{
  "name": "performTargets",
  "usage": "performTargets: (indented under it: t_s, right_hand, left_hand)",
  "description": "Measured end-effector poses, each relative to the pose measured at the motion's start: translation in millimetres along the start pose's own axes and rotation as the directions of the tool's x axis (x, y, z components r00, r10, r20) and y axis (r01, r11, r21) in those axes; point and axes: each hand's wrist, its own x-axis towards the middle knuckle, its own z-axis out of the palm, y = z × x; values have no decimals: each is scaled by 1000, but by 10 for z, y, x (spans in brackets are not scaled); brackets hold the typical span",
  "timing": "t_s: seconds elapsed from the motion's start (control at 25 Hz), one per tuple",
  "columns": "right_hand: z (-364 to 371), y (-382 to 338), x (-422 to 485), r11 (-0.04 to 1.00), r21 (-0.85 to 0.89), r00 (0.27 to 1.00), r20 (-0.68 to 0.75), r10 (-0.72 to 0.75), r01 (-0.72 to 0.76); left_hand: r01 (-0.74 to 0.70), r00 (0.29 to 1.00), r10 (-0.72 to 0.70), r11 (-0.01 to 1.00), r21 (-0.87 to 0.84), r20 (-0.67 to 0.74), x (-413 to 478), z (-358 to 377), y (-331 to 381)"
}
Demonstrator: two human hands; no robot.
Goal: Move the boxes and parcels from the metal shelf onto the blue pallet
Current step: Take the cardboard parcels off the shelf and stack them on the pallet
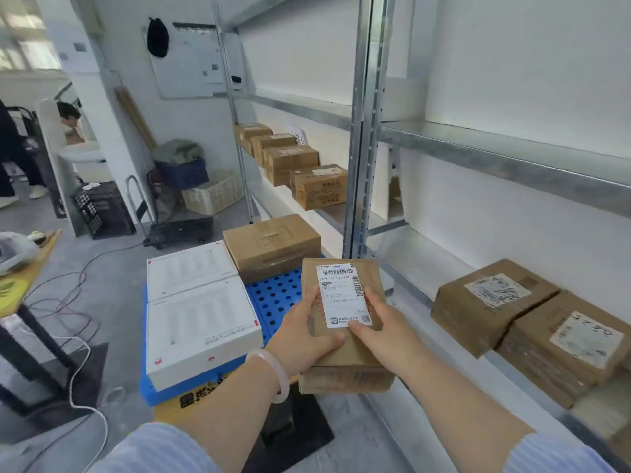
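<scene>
Right now we've got both hands on a small brown parcel [345, 336] w/ a white barcode label facing up. Left hand [304, 332] grips its left edge, thumb on top; right hand [382, 322] grips the right edge, thumb pressing the label's lower corner. A pale bangle [273, 373] sits on our left wrist. Parcel is held in the air between the blue pallet [273, 298] and the metal shelf [505, 155], its far end over the pallet's bare perforated part.

On the pallet: two flat white boxes [198, 312] side by side along the left, touching each other, plus a brown carton [273, 247] at the far end, just beside them.

On the shelf to our right, lower level: two brown cartons [532, 322] w/ scribbled labels, touching. Further along the shelf run, a row of brown boxes [300, 165] stands end to end.

Beyond the pallet: a hand trolley [170, 223], a white crate [211, 192] and a blue crate [182, 172]. Cables [78, 336] trail over the grey floor at left
</scene>
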Motion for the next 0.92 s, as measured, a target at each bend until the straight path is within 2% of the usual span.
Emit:
performTargets:
  t_s: [0.44, 0.72, 0.92]
  right_hand:
    - [750, -250, 1447, 995, -71, 971, 234, -45, 64]
    - [1092, -154, 2403, 990, -96, 906, 420, -56, 106]
    - [1383, 13, 2751, 987, -81, 834, 546, -73, 140]
  left_hand:
    - [214, 957, -212, 977, -12, -199, 865, -514, -803]
    - [363, 893, -362, 931, -47, -269, 1521, -634, -1118]
    - [509, 821, -431, 850, 136, -374, 1712, -598, -1401]
